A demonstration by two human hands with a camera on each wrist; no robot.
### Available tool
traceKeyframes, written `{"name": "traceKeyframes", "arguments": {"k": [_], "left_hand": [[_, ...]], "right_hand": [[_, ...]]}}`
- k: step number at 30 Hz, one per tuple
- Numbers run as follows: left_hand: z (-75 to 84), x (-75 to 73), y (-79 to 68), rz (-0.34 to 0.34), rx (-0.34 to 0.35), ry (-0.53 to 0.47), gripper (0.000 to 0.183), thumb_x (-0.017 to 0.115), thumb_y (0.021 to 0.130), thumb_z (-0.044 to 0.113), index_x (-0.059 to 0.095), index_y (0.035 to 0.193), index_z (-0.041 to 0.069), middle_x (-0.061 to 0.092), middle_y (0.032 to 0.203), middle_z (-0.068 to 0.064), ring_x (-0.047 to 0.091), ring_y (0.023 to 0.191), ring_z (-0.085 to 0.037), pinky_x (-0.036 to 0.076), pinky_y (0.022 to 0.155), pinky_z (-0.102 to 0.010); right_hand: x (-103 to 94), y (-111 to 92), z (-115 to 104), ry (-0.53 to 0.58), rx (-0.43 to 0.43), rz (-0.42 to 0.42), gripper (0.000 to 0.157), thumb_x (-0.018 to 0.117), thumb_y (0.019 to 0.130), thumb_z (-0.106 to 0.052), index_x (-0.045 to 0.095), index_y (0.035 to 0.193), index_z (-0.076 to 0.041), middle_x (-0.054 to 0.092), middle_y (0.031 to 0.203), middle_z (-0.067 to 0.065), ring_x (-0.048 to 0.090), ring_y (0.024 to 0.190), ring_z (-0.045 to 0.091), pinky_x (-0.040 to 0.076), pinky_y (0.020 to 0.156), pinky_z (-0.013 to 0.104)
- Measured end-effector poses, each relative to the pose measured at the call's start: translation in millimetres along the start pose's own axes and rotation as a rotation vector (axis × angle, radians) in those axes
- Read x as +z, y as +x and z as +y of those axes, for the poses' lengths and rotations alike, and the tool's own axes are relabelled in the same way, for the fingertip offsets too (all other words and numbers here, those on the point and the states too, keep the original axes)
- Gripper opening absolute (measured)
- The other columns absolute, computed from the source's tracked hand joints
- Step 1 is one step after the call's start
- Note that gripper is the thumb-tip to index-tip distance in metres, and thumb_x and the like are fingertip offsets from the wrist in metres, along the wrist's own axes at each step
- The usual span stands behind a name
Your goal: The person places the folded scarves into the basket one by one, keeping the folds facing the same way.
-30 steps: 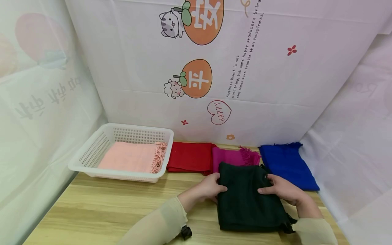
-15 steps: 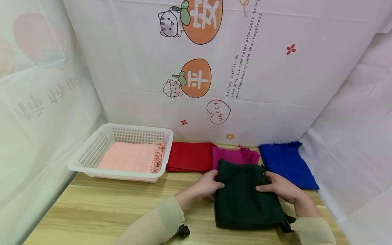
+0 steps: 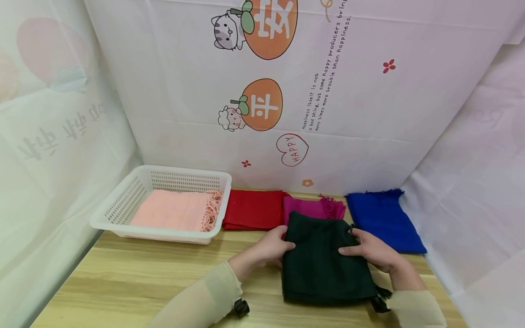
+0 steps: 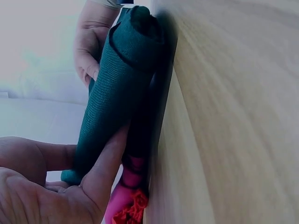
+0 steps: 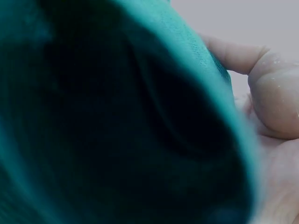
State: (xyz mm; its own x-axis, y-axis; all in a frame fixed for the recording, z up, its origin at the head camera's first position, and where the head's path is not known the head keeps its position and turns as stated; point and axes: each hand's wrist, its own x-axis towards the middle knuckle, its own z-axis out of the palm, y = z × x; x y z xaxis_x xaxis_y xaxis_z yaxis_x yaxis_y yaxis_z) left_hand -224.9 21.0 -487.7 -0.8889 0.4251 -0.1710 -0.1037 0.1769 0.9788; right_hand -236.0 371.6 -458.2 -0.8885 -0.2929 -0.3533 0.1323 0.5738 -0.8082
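Observation:
A folded dark green scarf [image 3: 324,266] with dark tassels at its lower right corner is between my two hands. My left hand [image 3: 271,246] grips its left edge, the thumb on top; in the left wrist view, fingers of this left hand [image 4: 60,189] reach under the cloth. My right hand [image 3: 373,249] holds the right side, thumb lying over the top layer. Seen from the left wrist, the rolled fold of the scarf [image 4: 114,88] stands close beside the tabletop. Dark layered cloth [image 5: 140,121] fills most of the right wrist view, partly blurred.
A white plastic basket [image 3: 98,221] at the left holds a folded pink fringed scarf [image 3: 172,209]. Along the back lie a red scarf [image 3: 254,209], a magenta scarf [image 3: 305,207] partly covered by the green one, and a blue scarf [image 3: 385,221]. White printed sheets hang around the wooden table [image 3: 135,278].
Both hands and the green scarf have shifted slightly left and a little toward the back. The grip on both sides stays the same. The basket and other scarves have not moved.

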Motion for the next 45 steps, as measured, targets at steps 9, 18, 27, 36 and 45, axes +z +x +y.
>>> {"name": "traceKeyframes", "arguments": {"k": [9, 18, 27, 36, 45], "left_hand": [[2.0, -7.5, -2.9, 0.015, 0.008, 0.035, 0.059, 0.072, 0.108, 0.015, 0.049, 0.162, 0.005, 0.064, 0.146, -0.016, 0.074, 0.088, -0.028, 0.067, 0.064, -0.050], [5.4, -11.8, -7.1, 0.013, 0.026, 0.054, 0.052, 0.071, 0.108, 0.015, 0.054, 0.157, 0.007, 0.067, 0.138, -0.014, 0.073, 0.080, -0.027, 0.067, 0.062, -0.048], [9.2, -20.0, -11.5, 0.016, 0.032, 0.076, 0.047, 0.071, 0.108, 0.015, 0.057, 0.152, 0.007, 0.069, 0.132, -0.012, 0.073, 0.077, -0.027, 0.066, 0.061, -0.045], [12.8, -30.8, -17.9, 0.005, 0.040, 0.092, 0.053, 0.071, 0.108, 0.017, 0.053, 0.157, 0.006, 0.066, 0.134, -0.014, 0.070, 0.074, -0.027, 0.066, 0.063, -0.044], [14.3, -45.0, -21.6, 0.005, 0.048, 0.113, 0.043, 0.071, 0.107, 0.017, 0.059, 0.148, 0.009, 0.068, 0.127, -0.012, 0.069, 0.080, -0.029, 0.066, 0.064, -0.044]], "right_hand": [[6.7, -1.2, -4.7, 0.046, -0.020, -0.006, 0.113, 0.081, 0.104, -0.029, 0.002, 0.168, 0.019, 0.009, 0.175, 0.044, 0.031, 0.157, 0.059, 0.052, 0.116, 0.058], [10.6, -1.3, -9.1, 0.019, -0.034, 0.007, 0.111, 0.082, 0.104, -0.031, 0.007, 0.168, 0.020, 0.012, 0.175, 0.044, 0.030, 0.157, 0.060, 0.050, 0.117, 0.061], [20.4, -2.3, -16.8, 0.080, -0.080, -0.004, 0.107, 0.080, 0.105, -0.027, 0.007, 0.167, 0.021, 0.024, 0.172, 0.044, 0.050, 0.149, 0.049, 0.057, 0.111, 0.052], [31.8, 0.1, -24.3, 0.130, -0.106, -0.016, 0.106, 0.081, 0.105, -0.027, 0.009, 0.169, 0.016, 0.033, 0.171, 0.040, 0.056, 0.145, 0.042, 0.058, 0.110, 0.049], [43.4, 1.5, -29.8, 0.184, -0.107, -0.005, 0.096, 0.081, 0.105, -0.027, 0.019, 0.169, 0.010, 0.045, 0.164, 0.036, 0.061, 0.139, 0.041, 0.061, 0.105, 0.047]]}}
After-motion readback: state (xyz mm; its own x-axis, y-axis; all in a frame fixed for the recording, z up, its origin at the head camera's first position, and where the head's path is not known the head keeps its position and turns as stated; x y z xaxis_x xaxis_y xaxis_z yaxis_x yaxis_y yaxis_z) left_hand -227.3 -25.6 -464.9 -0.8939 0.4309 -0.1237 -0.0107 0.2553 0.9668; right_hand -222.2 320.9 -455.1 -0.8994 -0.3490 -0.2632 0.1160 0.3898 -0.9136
